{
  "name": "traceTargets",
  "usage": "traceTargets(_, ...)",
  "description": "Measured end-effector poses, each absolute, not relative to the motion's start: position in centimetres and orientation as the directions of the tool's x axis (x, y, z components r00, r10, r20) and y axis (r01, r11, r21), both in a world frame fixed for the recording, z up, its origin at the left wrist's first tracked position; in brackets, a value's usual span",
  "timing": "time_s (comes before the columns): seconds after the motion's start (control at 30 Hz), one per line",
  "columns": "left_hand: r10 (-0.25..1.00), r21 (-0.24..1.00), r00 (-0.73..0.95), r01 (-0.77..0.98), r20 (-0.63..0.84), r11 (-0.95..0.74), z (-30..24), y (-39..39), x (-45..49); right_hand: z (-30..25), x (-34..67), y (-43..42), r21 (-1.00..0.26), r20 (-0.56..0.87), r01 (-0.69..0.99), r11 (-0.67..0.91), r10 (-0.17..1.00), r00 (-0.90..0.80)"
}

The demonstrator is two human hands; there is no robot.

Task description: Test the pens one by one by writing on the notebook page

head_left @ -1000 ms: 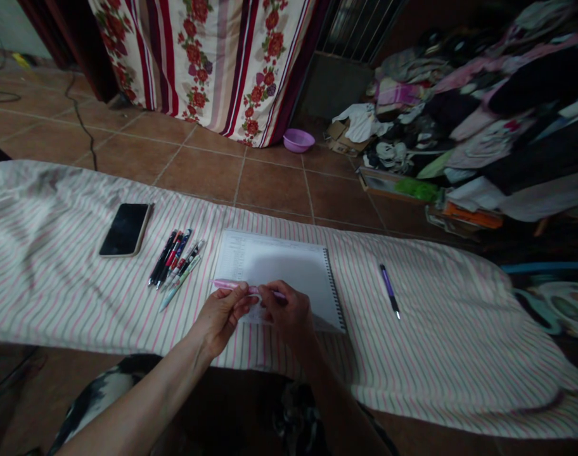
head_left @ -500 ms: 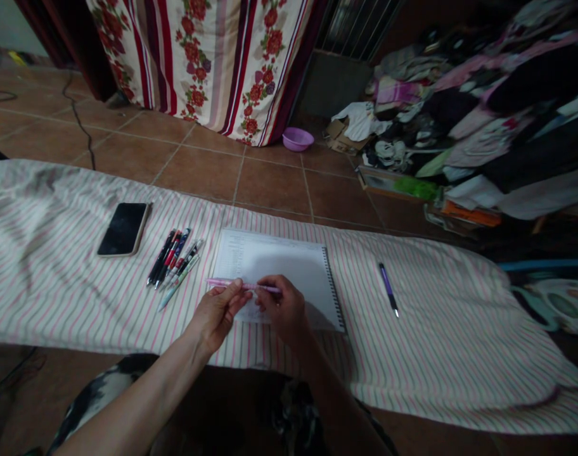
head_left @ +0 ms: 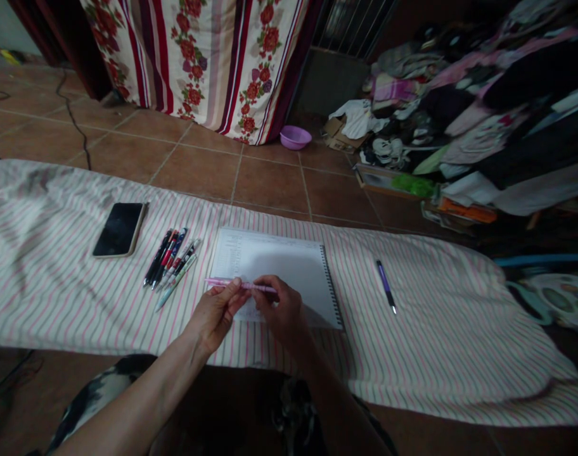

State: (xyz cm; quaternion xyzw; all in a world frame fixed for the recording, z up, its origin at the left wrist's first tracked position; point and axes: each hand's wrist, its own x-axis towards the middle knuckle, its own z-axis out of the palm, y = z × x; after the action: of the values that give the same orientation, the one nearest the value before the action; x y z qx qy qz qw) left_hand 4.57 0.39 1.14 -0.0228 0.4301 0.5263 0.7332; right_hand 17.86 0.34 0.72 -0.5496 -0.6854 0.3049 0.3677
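Observation:
A pink pen [head_left: 217,282] is held level above the lower part of a spiral notebook [head_left: 289,259]. My left hand [head_left: 217,313] pinches it near its middle, with one end sticking out to the left. On its other end, the fingers of my right hand [head_left: 282,307] are closed around it. The notebook lies open at a page with faint writing along its left side, its spiral binding on the right. Several pens [head_left: 168,259] lie bunched to the left of the notebook. To its right rests a single purple and black pen [head_left: 386,285].
A dark-screened phone [head_left: 120,230] lies on the striped cloth [head_left: 436,354] at the left. Beyond the cloth's far edge are floor tiles, a floral curtain [head_left: 213,63] and a purple basin [head_left: 295,137]. Piled clothes [head_left: 460,107] fill the back right.
The camera view has shifted slightly. Both hands keep their hold on the pink pen, with hardly any movement over the notebook.

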Motion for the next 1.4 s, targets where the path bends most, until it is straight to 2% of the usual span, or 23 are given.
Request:
traceTargets(0.13,0.751,0.421,0.099,-0.777,-0.653,0.469,1.19,0.33,4.54,0.72,17.85,0.45,-0.809,0.174,0.554,0.196,0.980,-0.094)
traceTargets(0.23,0.750,0.422,0.096,-0.776,-0.655,0.468,1.28,0.33,4.56,0.87,17.79,0.47,-0.816,0.123,0.556,0.155,0.988,-0.093)
traceTargets(0.43,0.748,0.430,0.053,-0.790,-0.662,0.436,1.23,0.43,4.53,1.26,17.71,0.40,-0.885,0.087,0.447,0.129,0.990,-0.114)
traceTargets(0.57,0.754,0.438,0.078,-0.773,-0.652,0.460,0.88,0.29,4.50,1.28,17.98,0.47,-0.889,0.071,0.437,0.134,0.985,-0.157)
traceTargets(0.77,0.757,0.431,0.087,-0.777,-0.648,0.458,0.73,0.16,4.57,0.80,18.01,0.54,-0.817,0.164,0.543,0.195,0.981,-0.105)
traceTargets(0.9,0.762,0.433,0.091,-0.777,-0.642,0.458,0.95,0.23,4.58,0.84,17.78,0.44,-0.799,0.196,0.557,0.228,0.974,-0.117)
traceTargets(1.17,0.749,0.451,0.068,-0.760,-0.659,0.467,1.27,0.33,4.58,1.35,17.86,0.42,-0.870,0.065,0.477,0.124,0.988,-0.138)
traceTargets(1.4,0.764,0.458,0.081,-0.758,-0.640,0.464,1.15,0.08,4.53,1.45,17.66,0.11,-0.928,-0.065,0.372,-0.039,0.996,-0.059)
